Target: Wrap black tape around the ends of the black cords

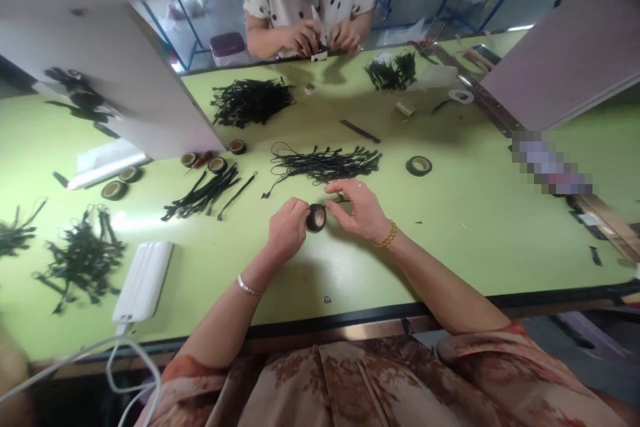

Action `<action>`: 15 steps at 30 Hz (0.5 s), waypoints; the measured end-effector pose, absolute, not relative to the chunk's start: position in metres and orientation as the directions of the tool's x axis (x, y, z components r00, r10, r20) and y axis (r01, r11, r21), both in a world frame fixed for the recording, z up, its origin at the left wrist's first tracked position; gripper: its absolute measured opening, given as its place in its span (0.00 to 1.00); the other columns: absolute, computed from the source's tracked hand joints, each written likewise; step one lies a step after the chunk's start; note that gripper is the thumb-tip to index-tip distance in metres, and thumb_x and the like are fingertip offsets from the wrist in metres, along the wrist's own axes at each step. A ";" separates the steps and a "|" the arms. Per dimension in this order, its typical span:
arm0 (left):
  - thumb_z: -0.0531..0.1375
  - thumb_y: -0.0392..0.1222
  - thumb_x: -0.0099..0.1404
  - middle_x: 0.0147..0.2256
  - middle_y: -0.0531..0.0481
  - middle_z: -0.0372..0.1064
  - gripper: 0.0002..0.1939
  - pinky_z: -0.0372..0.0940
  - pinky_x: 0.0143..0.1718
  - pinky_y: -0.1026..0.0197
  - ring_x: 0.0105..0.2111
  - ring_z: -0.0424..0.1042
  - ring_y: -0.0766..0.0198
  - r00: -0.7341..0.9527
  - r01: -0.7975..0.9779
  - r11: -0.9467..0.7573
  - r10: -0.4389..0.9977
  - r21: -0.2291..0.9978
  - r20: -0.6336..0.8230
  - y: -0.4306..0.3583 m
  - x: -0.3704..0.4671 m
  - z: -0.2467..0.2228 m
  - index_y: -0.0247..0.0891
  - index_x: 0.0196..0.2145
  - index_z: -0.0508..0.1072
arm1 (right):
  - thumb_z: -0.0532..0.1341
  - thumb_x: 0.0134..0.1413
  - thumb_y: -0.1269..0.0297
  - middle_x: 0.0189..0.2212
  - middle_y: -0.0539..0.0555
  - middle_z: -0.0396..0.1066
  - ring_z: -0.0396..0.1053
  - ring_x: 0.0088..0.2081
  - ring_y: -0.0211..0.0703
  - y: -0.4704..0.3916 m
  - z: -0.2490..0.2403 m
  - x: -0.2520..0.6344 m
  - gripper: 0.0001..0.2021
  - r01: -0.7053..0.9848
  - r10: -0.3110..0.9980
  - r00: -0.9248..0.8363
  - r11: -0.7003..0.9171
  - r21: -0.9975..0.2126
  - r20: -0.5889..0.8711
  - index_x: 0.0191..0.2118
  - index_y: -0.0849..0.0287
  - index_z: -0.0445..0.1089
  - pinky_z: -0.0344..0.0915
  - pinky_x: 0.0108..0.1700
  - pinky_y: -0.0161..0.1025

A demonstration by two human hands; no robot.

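Note:
My left hand (288, 229) is closed on a roll of black tape (316, 218), which it keeps on edge just above the green tabletop. Close to the roll's upper right side, my right hand (361, 210) curls its fingers and thumb around a thin black cable (341, 198). Part of that cable is hidden by the fingers, and its contact with the tape is too small to make out. Just beyond both hands lies a loose pile of black cables (327, 164) with small connectors.
Bundled black cables (203, 195) and several tape rolls lie left, near a white power bank (143, 280) with a white cord. Another tape roll (419, 165) rests right. A panel (165, 80) stands at left. Across the table, a co-worker's hands (320, 39) handle a small item.

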State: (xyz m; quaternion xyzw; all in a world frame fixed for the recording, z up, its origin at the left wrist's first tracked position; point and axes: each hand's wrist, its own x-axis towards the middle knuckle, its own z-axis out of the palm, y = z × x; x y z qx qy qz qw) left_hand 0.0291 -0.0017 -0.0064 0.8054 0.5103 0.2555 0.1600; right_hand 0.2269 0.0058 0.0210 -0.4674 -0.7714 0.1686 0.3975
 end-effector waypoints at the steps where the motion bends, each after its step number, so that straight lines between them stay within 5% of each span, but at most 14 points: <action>1: 0.47 0.38 0.71 0.34 0.47 0.67 0.12 0.55 0.33 0.60 0.34 0.64 0.62 0.394 0.761 -0.483 0.874 0.432 0.284 -0.002 0.029 -0.007 0.39 0.34 0.67 | 0.58 0.57 0.63 0.36 0.56 0.76 0.71 0.37 0.47 0.006 0.022 0.227 0.07 0.601 0.894 -0.221 0.439 -0.668 0.389 0.39 0.58 0.68 0.64 0.42 0.44; 7: 0.51 0.32 0.66 0.24 0.49 0.64 0.10 0.49 0.28 0.58 0.26 0.59 0.62 0.627 0.685 -0.728 0.612 0.032 0.482 -0.008 0.030 -0.008 0.39 0.30 0.69 | 0.56 0.60 0.57 0.23 0.50 0.75 0.68 0.24 0.39 0.008 0.029 0.230 0.12 0.480 0.898 -0.417 0.085 -0.873 -0.142 0.43 0.60 0.68 0.59 0.29 0.36; 11: 0.52 0.31 0.65 0.23 0.49 0.63 0.10 0.48 0.28 0.57 0.25 0.59 0.62 0.679 0.644 -0.763 0.537 -0.055 0.500 -0.012 0.032 -0.005 0.39 0.28 0.68 | 0.61 0.55 0.58 0.20 0.47 0.71 0.62 0.21 0.35 0.008 0.028 0.224 0.14 0.352 0.846 -0.466 -0.091 -0.932 -0.259 0.43 0.61 0.69 0.55 0.26 0.34; 15: 0.52 0.29 0.63 0.23 0.48 0.64 0.09 0.47 0.27 0.57 0.26 0.62 0.61 0.689 0.680 -0.733 0.627 -0.023 0.363 -0.015 0.035 -0.005 0.38 0.29 0.69 | 0.65 0.45 0.64 0.17 0.41 0.63 0.56 0.19 0.32 0.004 0.018 0.212 0.15 0.160 0.918 -0.303 -0.217 -0.963 -0.257 0.41 0.59 0.66 0.53 0.25 0.33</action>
